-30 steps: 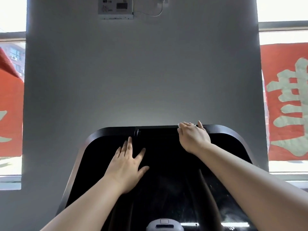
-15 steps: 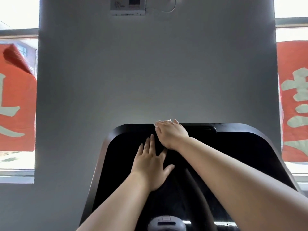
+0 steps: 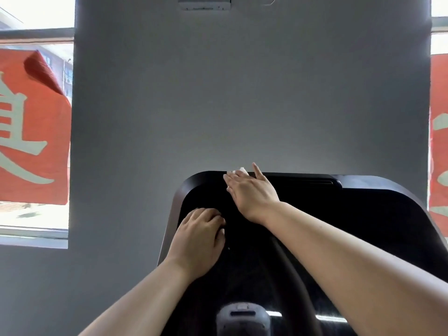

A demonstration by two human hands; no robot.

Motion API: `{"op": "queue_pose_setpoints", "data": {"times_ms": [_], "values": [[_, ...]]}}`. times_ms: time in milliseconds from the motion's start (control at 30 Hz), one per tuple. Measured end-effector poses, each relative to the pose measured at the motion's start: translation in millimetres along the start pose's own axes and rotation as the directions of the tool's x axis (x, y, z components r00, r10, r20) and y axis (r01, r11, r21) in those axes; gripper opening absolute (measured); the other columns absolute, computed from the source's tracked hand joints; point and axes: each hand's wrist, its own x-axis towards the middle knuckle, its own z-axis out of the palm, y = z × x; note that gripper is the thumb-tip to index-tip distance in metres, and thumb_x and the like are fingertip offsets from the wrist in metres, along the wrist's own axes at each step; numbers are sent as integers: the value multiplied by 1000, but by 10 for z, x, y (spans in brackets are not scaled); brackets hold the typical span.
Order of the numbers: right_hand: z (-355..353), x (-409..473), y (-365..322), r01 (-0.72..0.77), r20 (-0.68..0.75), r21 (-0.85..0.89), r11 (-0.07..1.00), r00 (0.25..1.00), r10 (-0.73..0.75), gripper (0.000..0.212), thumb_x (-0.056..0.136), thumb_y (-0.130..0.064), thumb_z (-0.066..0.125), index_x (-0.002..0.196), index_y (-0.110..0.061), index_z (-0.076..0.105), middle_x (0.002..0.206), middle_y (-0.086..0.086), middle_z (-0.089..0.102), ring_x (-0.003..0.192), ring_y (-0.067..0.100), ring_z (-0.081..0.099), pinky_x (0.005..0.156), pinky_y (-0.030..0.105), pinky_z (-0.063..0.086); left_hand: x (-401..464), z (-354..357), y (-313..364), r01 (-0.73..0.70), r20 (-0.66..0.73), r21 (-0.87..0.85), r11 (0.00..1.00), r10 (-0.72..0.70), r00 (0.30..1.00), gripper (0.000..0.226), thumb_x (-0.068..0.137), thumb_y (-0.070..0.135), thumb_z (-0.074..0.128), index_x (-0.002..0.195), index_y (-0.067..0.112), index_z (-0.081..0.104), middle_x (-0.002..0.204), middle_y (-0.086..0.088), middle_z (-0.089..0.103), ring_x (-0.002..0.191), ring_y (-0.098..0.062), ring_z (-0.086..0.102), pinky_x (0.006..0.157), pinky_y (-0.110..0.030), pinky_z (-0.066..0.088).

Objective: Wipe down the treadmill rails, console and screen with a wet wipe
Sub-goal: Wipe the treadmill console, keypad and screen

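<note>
The treadmill's black glossy console screen (image 3: 351,214) fills the lower right of the head view, tilted up toward me. My right hand (image 3: 252,195) lies flat with straight fingers on the screen's top edge, left of centre. It presses a white wet wipe (image 3: 240,170), of which only a small corner shows above the fingers. My left hand (image 3: 198,238) rests on the screen's left part, near its left rim, with the fingers curled under and nothing in them.
A grey knob-like part (image 3: 242,316) sits at the bottom centre of the console. Behind the console is a grey wall pillar (image 3: 242,93) with a white box (image 3: 203,3) high up. Windows with red banners (image 3: 29,141) flank the pillar on both sides.
My right hand has slid the wipe leftward along the screen's top edge. My left hand has curled its formerly spread fingers. The view has shifted left.
</note>
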Motion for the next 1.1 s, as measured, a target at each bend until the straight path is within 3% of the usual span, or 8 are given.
{"op": "queue_pose_setpoints", "data": {"times_ms": [200,333,367,500,600,667,867,1100], "values": [[160,-283,7,126,-33,-156,980,991,-133,51,104,-24,18,153,-17,3,160,-4,-2,146,12,-7,107,34,-20,-73,-40,12,-18,21,74,997,16,1000,37,79,30,37,85,19,72,92,5,67,86,-16,65,88,-31,50],[239,-532,144,185,88,-265,946,982,-168,52,92,-27,25,135,-16,54,143,0,47,136,10,38,111,43,11,-45,-47,121,-68,100,127,990,55,993,40,77,31,37,86,17,73,94,1,68,87,-17,66,88,-37,51],[227,-592,162,178,116,-241,954,981,-154,58,91,-30,19,133,-16,55,141,0,50,134,10,41,111,43,12,-33,-54,167,-71,124,124,990,56,991,41,77,31,37,87,17,73,94,1,69,87,-17,67,87,-38,51],[157,-850,322,135,111,-143,981,987,-120,82,78,-46,-16,153,-21,7,160,-5,4,145,4,-5,109,36,-19,31,-73,387,-75,177,117,990,54,983,41,82,32,41,104,16,71,110,-5,66,100,-21,65,92,-36,48],[153,-1053,591,78,103,-115,990,992,-66,89,71,-54,-19,152,-25,1,159,-9,-1,138,-3,-16,109,34,-20,61,-61,554,-116,296,114,987,77,952,48,98,35,36,143,20,36,151,-3,29,138,-18,29,115,-31,15],[144,-1194,774,32,112,-119,992,994,-18,88,71,-55,-19,152,-27,0,159,-12,-2,133,-5,-19,110,34,-19,79,-39,631,-129,328,155,980,72,942,52,100,40,29,149,24,20,156,1,14,142,-15,15,116,-29,4],[97,-1548,1209,-104,139,-130,986,983,122,93,69,-63,-25,152,-28,-2,155,-16,-8,131,-6,-19,111,34,-17,169,35,876,-157,395,170,973,79,915,55,99,43,28,150,26,14,158,-1,7,143,-17,11,118,-34,6],[98,-1819,1611,-343,183,-170,924,910,371,59,101,-48,11,151,-24,-9,158,-12,-10,142,2,-14,115,39,-14,178,130,1112,-183,463,190,965,76,883,56,99,46,27,150,25,14,158,-4,8,143,-20,11,118,-37,6]]}}
